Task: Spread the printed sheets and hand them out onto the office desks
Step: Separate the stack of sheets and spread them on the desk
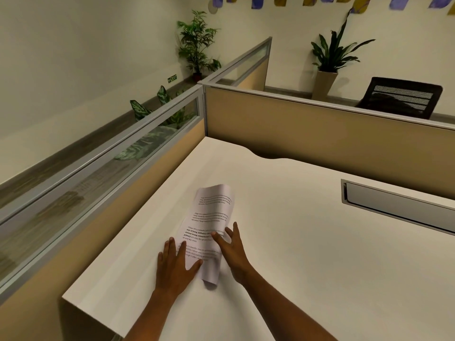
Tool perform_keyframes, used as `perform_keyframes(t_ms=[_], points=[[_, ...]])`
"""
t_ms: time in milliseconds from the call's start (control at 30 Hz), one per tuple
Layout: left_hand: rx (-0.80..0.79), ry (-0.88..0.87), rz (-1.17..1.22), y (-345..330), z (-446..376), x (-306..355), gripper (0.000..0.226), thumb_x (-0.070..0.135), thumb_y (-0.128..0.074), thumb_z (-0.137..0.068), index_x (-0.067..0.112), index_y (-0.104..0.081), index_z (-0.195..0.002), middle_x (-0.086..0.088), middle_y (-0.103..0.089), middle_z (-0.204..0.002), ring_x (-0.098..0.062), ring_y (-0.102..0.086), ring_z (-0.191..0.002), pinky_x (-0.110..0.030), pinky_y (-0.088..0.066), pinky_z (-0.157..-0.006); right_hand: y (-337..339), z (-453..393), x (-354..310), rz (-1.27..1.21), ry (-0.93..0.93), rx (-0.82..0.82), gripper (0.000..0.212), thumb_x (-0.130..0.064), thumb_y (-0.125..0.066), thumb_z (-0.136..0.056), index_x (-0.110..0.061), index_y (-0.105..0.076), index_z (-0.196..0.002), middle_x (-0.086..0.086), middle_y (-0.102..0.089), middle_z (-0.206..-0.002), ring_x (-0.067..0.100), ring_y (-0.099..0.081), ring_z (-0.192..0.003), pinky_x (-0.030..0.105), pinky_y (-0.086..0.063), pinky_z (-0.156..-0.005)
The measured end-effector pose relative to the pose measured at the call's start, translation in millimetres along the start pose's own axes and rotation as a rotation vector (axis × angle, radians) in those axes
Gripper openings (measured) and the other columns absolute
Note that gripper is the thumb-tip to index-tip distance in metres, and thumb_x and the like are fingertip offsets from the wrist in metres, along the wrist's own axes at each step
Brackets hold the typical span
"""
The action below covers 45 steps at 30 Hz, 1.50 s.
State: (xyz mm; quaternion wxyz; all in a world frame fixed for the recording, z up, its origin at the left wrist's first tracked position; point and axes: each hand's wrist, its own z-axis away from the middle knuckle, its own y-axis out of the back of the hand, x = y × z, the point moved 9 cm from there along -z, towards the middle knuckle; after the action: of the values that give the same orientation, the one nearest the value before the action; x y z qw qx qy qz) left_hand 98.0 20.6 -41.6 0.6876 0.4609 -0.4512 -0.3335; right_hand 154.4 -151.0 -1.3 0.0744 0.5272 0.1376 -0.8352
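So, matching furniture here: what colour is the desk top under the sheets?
White desk top, plain and unpatterned; head view shows it.

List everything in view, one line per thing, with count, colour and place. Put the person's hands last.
sheets: one curled bundle, exact count unclear, white with black print, on the desk under both hands
desk: one, white, foreground
tray: one, grey, set into the desk at right
partitions: beige with grey frames, behind and left of the desk
chair: one, black mesh, beyond the far partition
plants: three, green, along the walls
exit sign: one, green, low on left wall
wall shapes: several, blue and yellow, top edge
left hand: flat on the sheets' left edge
right hand: fingers spread on the sheets' right side
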Motion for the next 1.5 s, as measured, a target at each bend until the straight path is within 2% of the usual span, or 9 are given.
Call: perform_keyframes(t_ms=[100,233,367,500,667,800,1100,1300,1500], points=[[0.012,-0.002,-0.018,1.8,0.5,-1.0,0.132,0.094,0.015,-0.052,0.018,-0.025,-0.151,-0.017,-0.012,-0.161,-0.033,-0.010,-0.149,-0.051,-0.014,-0.119,2.0,-5.9,6.6,-0.162,-0.073,0.046,0.133,-0.061,-0.084,-0.055,-0.028,-0.002,-0.154,0.006,-0.029,-0.157,0.028,-0.043,-0.135,0.050,-0.045,-0.105],[0.028,-0.006,-0.011,5.2,0.4,-1.4,0.132,0.095,0.014,-0.052,0.018,-0.028,-0.151,-0.016,-0.015,-0.161,-0.033,-0.013,-0.149,-0.052,-0.014,-0.118,5.2,-12.8,6.5,-0.239,-0.070,0.075,0.090,-0.038,-0.085,-0.070,-0.019,-0.033,-0.141,0.005,-0.065,-0.123,0.025,-0.069,-0.100,0.045,-0.059,-0.083],[0.037,-0.006,-0.027,8.3,0.5,-0.4,0.134,0.094,0.016,-0.050,0.018,-0.030,-0.150,-0.016,-0.018,-0.160,-0.033,-0.014,-0.148,-0.055,-0.013,-0.117,18.7,-14.7,10.3,-0.079,-0.066,0.188,0.056,-0.027,-0.082,-0.075,-0.015,-0.055,-0.123,0.009,-0.070,-0.115,0.025,-0.072,-0.092,0.041,-0.061,-0.079],[0.024,-0.009,-0.049,11.1,-0.1,2.9,0.128,0.095,0.007,-0.053,0.020,-0.028,-0.150,-0.016,-0.018,-0.160,-0.034,-0.012,-0.148,-0.056,-0.010,-0.117,39.1,-7.3,3.3,0.052,-0.045,0.365,0.050,-0.022,-0.080,-0.077,-0.024,-0.048,-0.116,0.009,-0.067,-0.114,0.025,-0.069,-0.093,0.039,-0.059,-0.084],[-0.028,0.021,-0.036,15.6,-2.0,7.4,0.110,0.084,-0.007,-0.063,0.022,-0.017,-0.153,-0.014,-0.014,-0.161,-0.031,-0.005,-0.150,-0.053,-0.006,-0.119,63.5,-0.8,-6.2,0.159,-0.071,0.495,0.074,-0.015,-0.079,-0.077,-0.012,-0.038,-0.139,0.005,-0.061,-0.104,0.022,-0.062,-0.086,0.040,-0.055,-0.087],[-0.004,0.054,0.145,22.6,-5.9,15.4,0.084,0.066,-0.045,-0.087,0.019,-0.021,-0.152,-0.011,-0.022,-0.159,-0.030,-0.018,-0.147,-0.049,-0.021,-0.118,81.2,2.2,-14.6,0.269,-0.055,0.501,0.020,-0.017,-0.075,-0.080,-0.008,-0.064,-0.096,0.010,-0.073,-0.096,0.015,-0.068,-0.068,0.023,-0.056,-0.060],[-0.014,0.175,0.409,29.7,-15.7,54.3,0.065,0.052,-0.052,-0.091,0.012,-0.041,-0.142,-0.015,-0.059,-0.131,-0.033,-0.059,-0.116,-0.044,-0.051,-0.094,140.4,6.8,-15.7,0.092,-0.182,0.437,0.019,-0.005,-0.061,-0.085,-0.011,-0.057,-0.102,0.012,-0.067,-0.102,0.032,-0.068,-0.089,0.044,-0.061,-0.080],[-0.228,0.230,0.515,6.4,-4.5,94.5,0.047,0.051,-0.050,-0.093,0.005,-0.058,-0.089,-0.013,-0.071,-0.079,-0.029,-0.070,-0.063,-0.040,-0.063,-0.063,199.2,19.6,-1.7,0.185,-0.263,0.417,0.030,-0.002,-0.060,-0.076,-0.005,-0.059,-0.106,0.015,-0.066,-0.107,0.033,-0.066,-0.094,0.048,-0.059,-0.083],[-0.422,0.269,0.851,-30.0,10.3,140.9,0.043,0.042,-0.058,-0.093,-0.001,-0.057,-0.088,-0.023,-0.074,-0.087,-0.041,-0.072,-0.080,-0.043,-0.059,-0.068,230.0,60.4,-22.7,0.147,-0.154,0.338,0.022,-0.009,-0.062,-0.089,-0.009,-0.059,-0.110,0.010,-0.068,-0.105,0.028,-0.069,-0.090,0.037,-0.060,-0.072]])
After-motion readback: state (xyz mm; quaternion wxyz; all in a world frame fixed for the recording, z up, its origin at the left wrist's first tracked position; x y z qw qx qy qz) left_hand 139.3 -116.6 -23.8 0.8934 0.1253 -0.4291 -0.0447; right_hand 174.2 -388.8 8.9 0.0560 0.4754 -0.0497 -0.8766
